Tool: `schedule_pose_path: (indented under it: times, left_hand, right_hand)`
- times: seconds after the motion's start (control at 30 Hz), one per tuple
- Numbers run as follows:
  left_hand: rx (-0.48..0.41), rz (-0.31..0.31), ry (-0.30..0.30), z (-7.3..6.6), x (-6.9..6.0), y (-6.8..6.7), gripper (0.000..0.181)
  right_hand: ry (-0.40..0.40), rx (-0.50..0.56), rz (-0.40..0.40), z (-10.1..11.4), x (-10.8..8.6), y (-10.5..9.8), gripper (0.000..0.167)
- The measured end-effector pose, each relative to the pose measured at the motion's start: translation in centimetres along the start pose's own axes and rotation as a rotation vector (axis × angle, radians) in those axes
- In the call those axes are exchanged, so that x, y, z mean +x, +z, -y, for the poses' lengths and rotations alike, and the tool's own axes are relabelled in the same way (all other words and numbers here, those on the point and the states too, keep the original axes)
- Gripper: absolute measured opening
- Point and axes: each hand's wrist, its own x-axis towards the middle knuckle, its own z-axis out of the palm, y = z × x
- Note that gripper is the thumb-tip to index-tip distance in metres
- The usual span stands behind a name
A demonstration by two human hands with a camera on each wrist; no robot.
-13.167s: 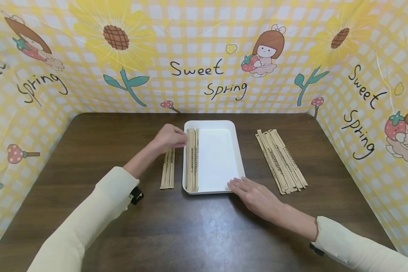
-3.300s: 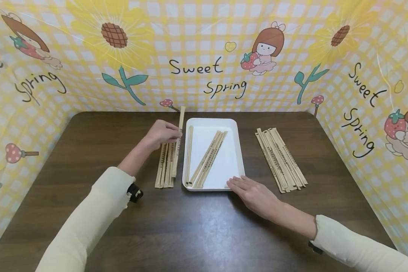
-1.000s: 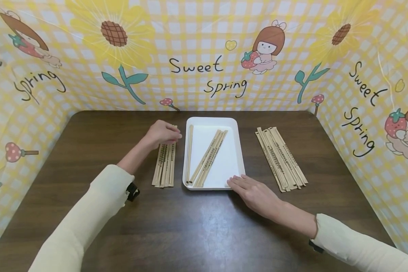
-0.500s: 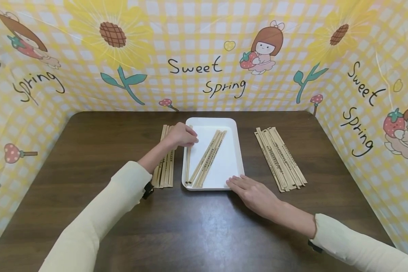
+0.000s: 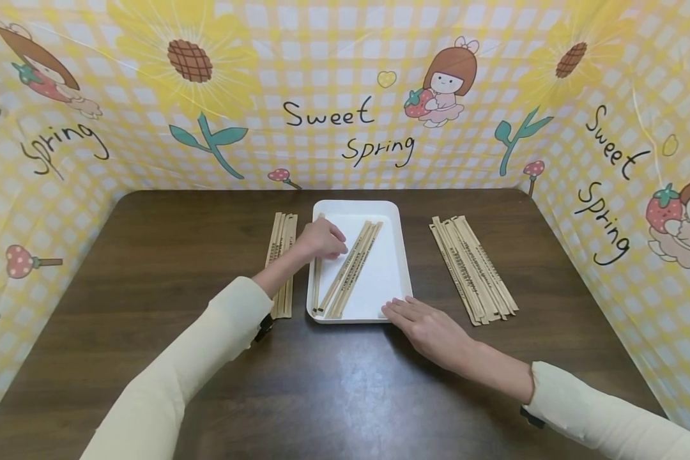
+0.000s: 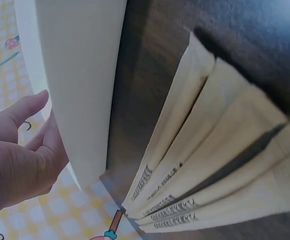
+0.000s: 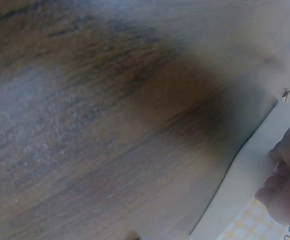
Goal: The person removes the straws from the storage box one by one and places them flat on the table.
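A white tray [image 5: 382, 268] lies on the table, holding several slim sticks in printed brown paper wrappers. One paper-wrapped stick [image 5: 317, 287] runs along its left wall; a slanted group of paper-wrapped sticks [image 5: 353, 271] crosses the middle. My left hand [image 5: 324, 239] is over the tray's left half, fingertips close to the slanted group; contact cannot be told. In the left wrist view, the left thumb [image 6: 32, 105] stands apart from the fingers, with no stick visible between them. My right hand [image 5: 431, 329] rests with extended fingers on the tray's near right corner.
Left of the tray is a pile of paper-wrapped sticks [image 5: 288, 294], partly beneath my left forearm. Another fanned pile [image 5: 474, 271] lies to the right. Patterned yellow cloth [image 5: 322, 76] rises behind and beside the dark wooden table [image 5: 345, 396].
The upright bundle at the tray's left has shrunk; the left pile has grown. My left hand set a stick on that pile, then moved right over the tray. My right hand stays at the corner.
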Motion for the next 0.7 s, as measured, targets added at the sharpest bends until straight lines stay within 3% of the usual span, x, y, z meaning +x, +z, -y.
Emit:
schedule_pose_path:
  times: [0.3, 0.7]
  left_hand:
    - [-0.025, 0.028, 0.006, 0.0, 0.1, 1.2, 0.022]
    - [0.127, 0.02, 0.059, -0.1, 0.4, 2.1, 0.009]
  right_hand:
    - [-0.01, 0.0, -0.015, 0.0, 0.0, 0.1, 0.047]
    - [-0.017, -0.004, -0.027, -0.1, -0.1, 0.2, 0.047]
